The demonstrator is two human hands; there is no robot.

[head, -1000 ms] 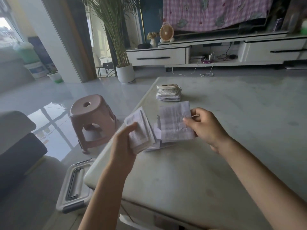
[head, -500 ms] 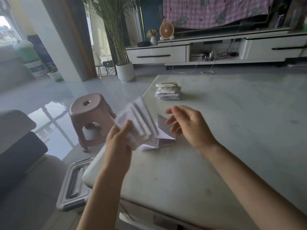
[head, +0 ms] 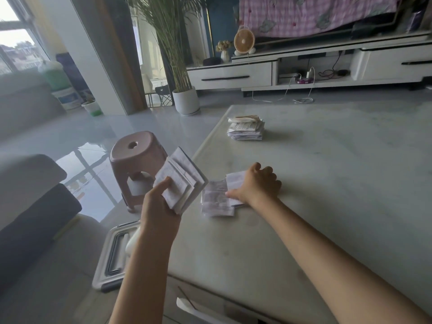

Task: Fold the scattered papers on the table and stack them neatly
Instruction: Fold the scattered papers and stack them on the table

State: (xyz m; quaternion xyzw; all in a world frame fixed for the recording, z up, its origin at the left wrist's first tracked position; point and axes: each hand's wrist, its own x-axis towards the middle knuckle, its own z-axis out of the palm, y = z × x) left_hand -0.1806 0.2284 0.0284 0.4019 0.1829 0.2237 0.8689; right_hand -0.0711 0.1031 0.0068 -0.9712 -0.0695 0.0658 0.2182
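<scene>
My left hand (head: 159, 206) grips a thick bundle of folded papers (head: 181, 181), held up over the table's left edge with the thumb across its face. On the table just to the right lie a few loose printed papers (head: 215, 201). My right hand (head: 257, 185) presses down on them, palm down, with the thumb stretched along the paper; its fingers look bent. A neat stack of folded papers (head: 246, 128) sits farther back near the table's left edge.
The pale marble table (head: 327, 183) stretches to the right and far side. A pink plastic stool (head: 135, 160) stands on the floor to the left. A grey lidded box (head: 114, 249) lies below the table's near-left corner, beside a sofa (head: 28, 195).
My right hand let go of the sheet it held up, then came down flat onto the loose papers. The left hand's bundle moved slightly left and tilted.
</scene>
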